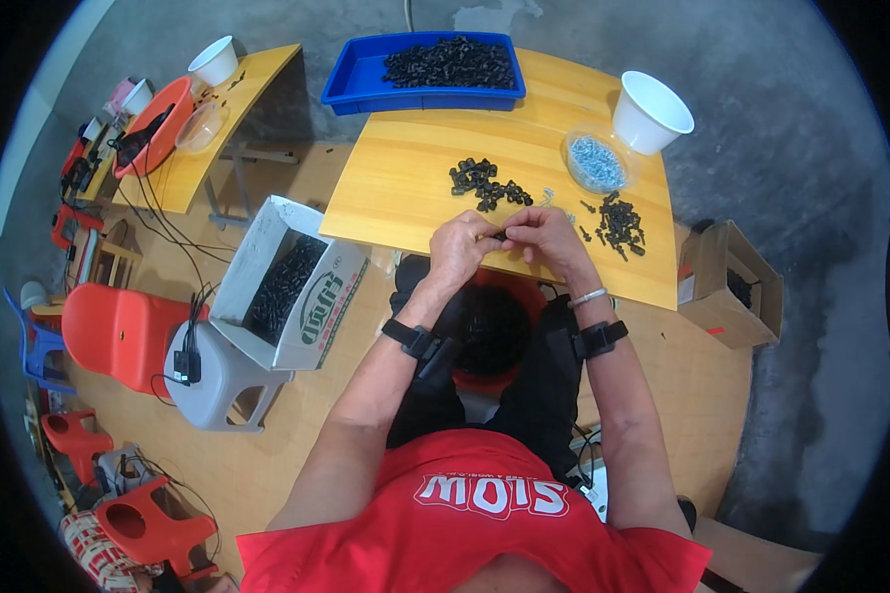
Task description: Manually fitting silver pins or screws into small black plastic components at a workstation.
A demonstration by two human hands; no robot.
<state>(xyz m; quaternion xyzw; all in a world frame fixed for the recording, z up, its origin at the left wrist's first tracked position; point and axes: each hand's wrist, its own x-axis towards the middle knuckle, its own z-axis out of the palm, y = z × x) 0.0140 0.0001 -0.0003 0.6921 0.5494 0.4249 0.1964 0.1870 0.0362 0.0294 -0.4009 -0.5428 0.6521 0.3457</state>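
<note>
My left hand (458, 247) and my right hand (552, 240) meet over the near edge of the yellow table (405, 178). Their fingertips are closed around a small black part (500, 236), mostly hidden by the fingers. Just beyond them lies a loose pile of small black plastic fittings (487, 184). Right of that, a few silvery screws (548, 198) rest near my right hand. A second pile, of narrower black pieces (620, 225), spreads farther right. Behind it stands a clear round tub (595, 163) full of silvery screws.
A blue tray (366, 97) of black parts sits at the table's back, a white bucket (653, 111) at the back right. Below the table, between my legs, is a red basin (524, 292). Cartons (318, 316) of black parts flank the table; a grey stool (225, 381) stands left.
</note>
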